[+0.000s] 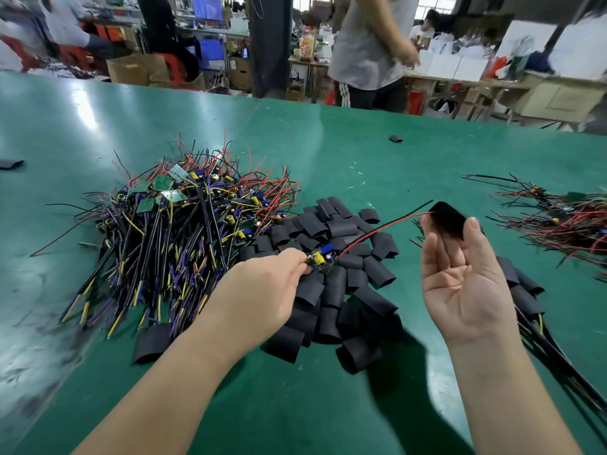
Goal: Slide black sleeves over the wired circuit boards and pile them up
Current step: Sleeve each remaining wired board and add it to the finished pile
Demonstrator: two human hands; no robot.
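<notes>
My left hand (262, 290) pinches a circuit board (320, 259), my right hand (466, 277) pinches a black sleeve (448, 220) at its wire tips, not yet on; I judge most remains: big bare heap (184, 218) left, small finished pile (525, 287) right

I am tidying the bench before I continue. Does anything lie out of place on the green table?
Two sleeves lie apart from the sleeve pile: a far stray sleeve across the green table, and a left stray sleeve at its left edge. Small white scraps are scattered beyond the pile. Nothing looks damaged.
</notes>
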